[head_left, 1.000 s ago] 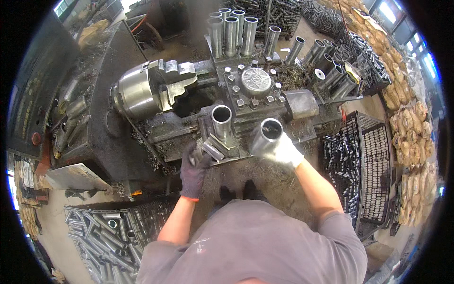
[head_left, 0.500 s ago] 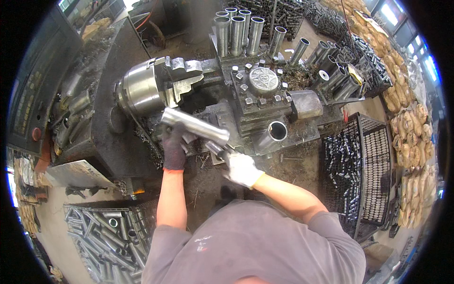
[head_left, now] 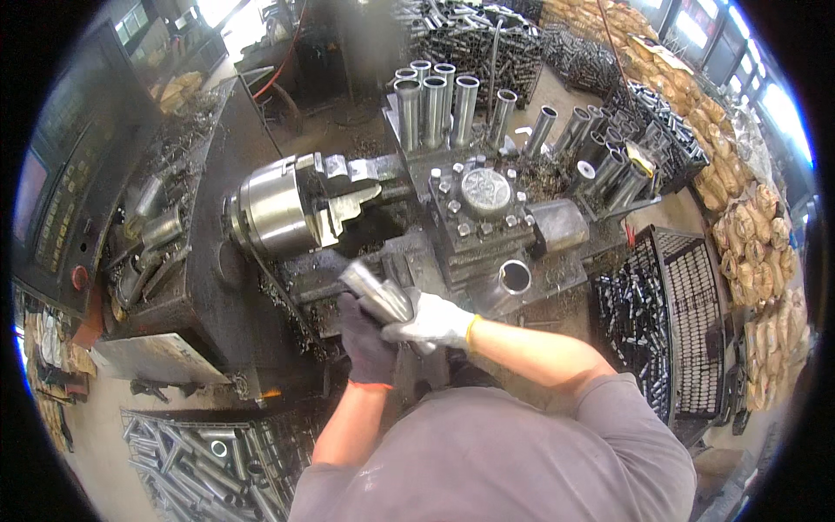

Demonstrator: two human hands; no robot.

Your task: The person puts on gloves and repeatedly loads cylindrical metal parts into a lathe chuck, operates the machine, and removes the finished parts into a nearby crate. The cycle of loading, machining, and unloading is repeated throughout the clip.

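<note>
A shiny metal tube (head_left: 376, 294) is tilted in front of me, its upper end pointing toward the chuck. My left hand (head_left: 367, 344), in a dark glove, wraps the tube from its left side. My right hand (head_left: 435, 320), in a white glove, closes around the tube's near end and covers it. Whether a small tool is also under the right palm is hidden. Beyond the tube are the lathe chuck (head_left: 278, 204) with stepped jaws and the square tool post (head_left: 483, 204). Another tube (head_left: 507, 287) stands on the carriage, right of my hands.
Several tubes (head_left: 435, 113) stand upright behind the tool post, with more leaning at the right (head_left: 600, 165). A wire basket (head_left: 687, 322) of small metal parts is at the right. Loose tubes fill a bin (head_left: 196, 461) at lower left. Sacks (head_left: 757, 235) are stacked far right.
The tube has come nearer to me and turned steeper. My right hand, earlier at the tube's end with a dark cylindrical tool, now closes over that end. My view has shifted slightly.
</note>
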